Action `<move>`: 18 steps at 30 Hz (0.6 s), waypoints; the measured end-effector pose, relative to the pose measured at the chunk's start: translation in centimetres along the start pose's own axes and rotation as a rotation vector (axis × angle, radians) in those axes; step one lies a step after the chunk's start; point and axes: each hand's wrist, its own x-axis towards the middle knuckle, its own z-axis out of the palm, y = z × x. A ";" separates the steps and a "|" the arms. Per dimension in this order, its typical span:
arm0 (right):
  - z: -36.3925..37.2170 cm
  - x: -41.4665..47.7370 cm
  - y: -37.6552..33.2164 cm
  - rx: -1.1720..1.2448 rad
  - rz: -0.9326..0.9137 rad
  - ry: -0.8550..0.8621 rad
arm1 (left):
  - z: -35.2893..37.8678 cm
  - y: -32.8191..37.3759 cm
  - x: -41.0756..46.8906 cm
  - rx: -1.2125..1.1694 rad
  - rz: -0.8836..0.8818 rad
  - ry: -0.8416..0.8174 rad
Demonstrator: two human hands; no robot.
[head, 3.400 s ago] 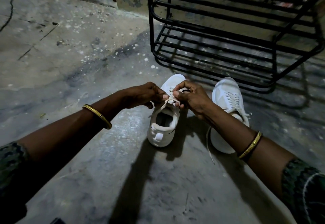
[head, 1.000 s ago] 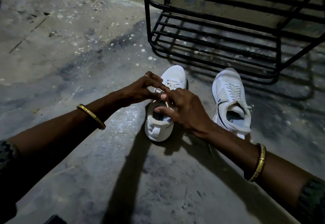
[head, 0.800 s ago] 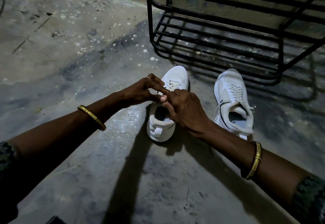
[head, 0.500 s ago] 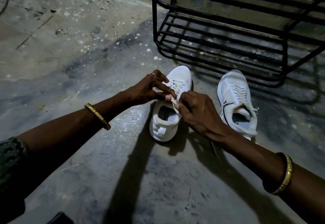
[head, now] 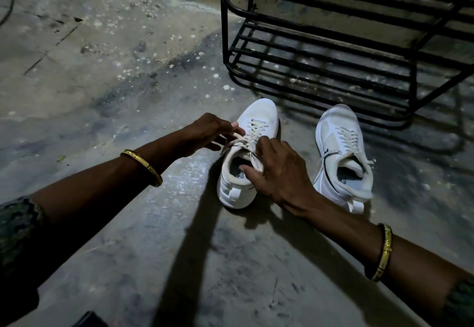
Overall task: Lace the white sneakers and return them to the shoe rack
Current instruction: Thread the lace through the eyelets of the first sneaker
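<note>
Left hand (head: 207, 134) pinched on one lace end (head: 232, 144), right hand (head: 279, 172) clamped on the other strand — both over the throat of the left sneaker (head: 246, 157). Toe pointing away toward the shoe rack (head: 359, 52) (second sneaker (head: 341, 152) just beside, rightward, laced). Both on the floor (head: 128, 83); right hand nearer the rack.

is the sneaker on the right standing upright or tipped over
Upright. The right sneaker rests sole-down on the floor beside the shoe rack, its opening facing up with the insole visible.
</note>
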 end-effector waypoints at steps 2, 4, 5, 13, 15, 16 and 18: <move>0.2 0.3 0.3 -0.050 -0.003 -0.013 | 0.3 0.3 0.1 -0.014 -0.025 0.086; 0.2 0.4 0.4 -0.109 -0.026 0.017 | 0.4 0.4 0.2 -0.025 -0.038 0.135; 0.1 0.4 0.4 -0.135 -0.043 0.035 | 0.3 0.4 0.2 -0.029 -0.038 0.135; 0.0 -0.8 0.9 -0.300 -0.117 0.053 | -0.6 0.2 0.9 0.106 0.252 0.232; -0.2 -0.7 0.9 -0.259 -0.123 0.056 | -0.7 0.4 1.3 0.298 0.325 0.271; -0.2 -0.7 0.9 -0.239 -0.127 0.058 | -0.6 0.4 1.5 0.392 0.350 0.305; -0.1 -0.8 1.0 -0.183 -0.121 0.062 | -0.4 0.6 1.7 0.527 0.405 0.346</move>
